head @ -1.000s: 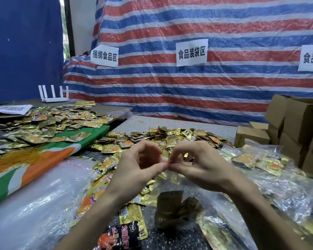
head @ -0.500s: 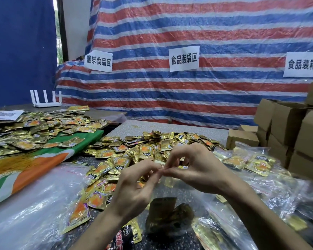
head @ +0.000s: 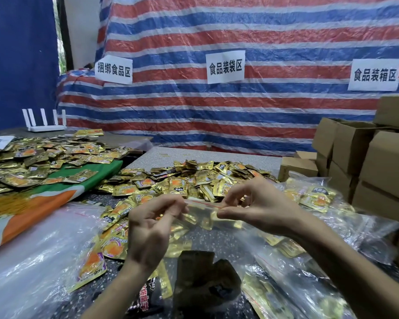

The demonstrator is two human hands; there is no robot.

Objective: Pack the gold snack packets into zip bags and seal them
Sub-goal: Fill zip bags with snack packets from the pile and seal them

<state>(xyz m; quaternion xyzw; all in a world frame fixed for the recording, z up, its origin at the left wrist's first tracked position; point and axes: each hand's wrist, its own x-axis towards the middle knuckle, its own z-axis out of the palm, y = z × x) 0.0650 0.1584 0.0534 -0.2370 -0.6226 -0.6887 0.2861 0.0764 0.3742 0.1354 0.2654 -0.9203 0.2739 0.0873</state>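
Note:
A clear zip bag with a red zip line hangs between my hands above the table, and several gold snack packets sag in its bottom. My left hand pinches the bag's top strip at its left end. My right hand pinches the same strip at its right end, thumb and forefinger together. A heap of loose gold snack packets covers the table just beyond my hands.
Filled zip bags lie to the right, in front of stacked cardboard boxes. A pile of empty clear bags lies at the left front. More gold packets cover a green and orange cloth on the left.
My hands have moved apart along the bag's top strip: the left slid left, the right stayed pinched at the right end. The camera view shifted slightly to the right.

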